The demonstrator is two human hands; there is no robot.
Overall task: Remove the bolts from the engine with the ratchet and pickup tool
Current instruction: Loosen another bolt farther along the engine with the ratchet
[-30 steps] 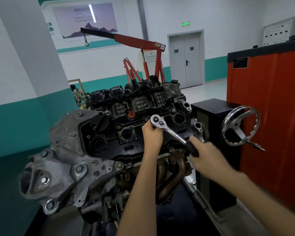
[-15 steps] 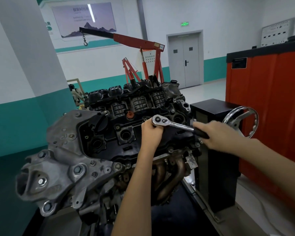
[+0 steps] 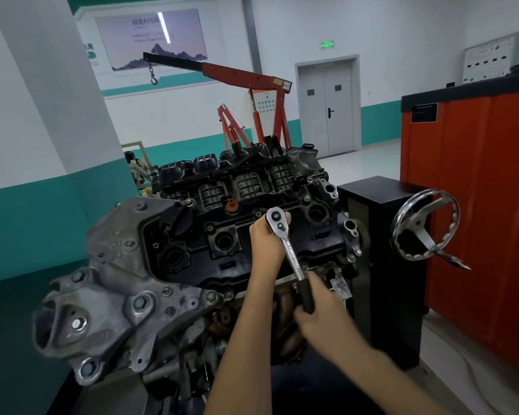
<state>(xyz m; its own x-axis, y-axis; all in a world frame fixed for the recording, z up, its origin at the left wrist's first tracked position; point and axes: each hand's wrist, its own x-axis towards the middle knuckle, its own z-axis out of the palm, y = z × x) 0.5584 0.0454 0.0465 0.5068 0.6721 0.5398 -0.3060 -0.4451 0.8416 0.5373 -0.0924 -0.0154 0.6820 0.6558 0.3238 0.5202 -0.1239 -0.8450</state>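
Two hands on one ratchet [image 3: 291, 256], head seated down on the black valve cover [image 3: 237, 265] of the engine [image 3: 111, 265], between two round plug wells. Left hand [image 3: 267, 244] curled round the underside of the ratchet head, steadying it. Right hand [image 3: 324, 319] wrapped round the black grip at the lower end, handle angled down toward the wearer. Judged step: loosening one cover bolt. Probably early in the job, with other fasteners in place, e.g. hex bolt [image 3: 140, 302] on the grey front casting.

Risks from here:
- Socket tipping off the bolt head on any easing of the left-hand support during a pull. Outcome: rounded corners, knuckles into the exhaust manifold [image 3: 282, 304] just beside the grip.
- Short sweep on that side, so handle likely to foul the manifold.
- Freed bolt apt to drop into a plug well or behind the manifold. No pickup tool in view to fetch it.
- Direction lever setting unreadable, so possibly tightening instead.

Hidden or unclear:
- Bolt and socket both behind the left hand and ratchet head. Seating not checkable.
- Right hand motion-blurred, finger placement only roughly legible.
- Lower engine cut off at the bottom edge.
- Handwheel [image 3: 426, 226] on the black stand [image 3: 381, 235] to the right, rim smeared.
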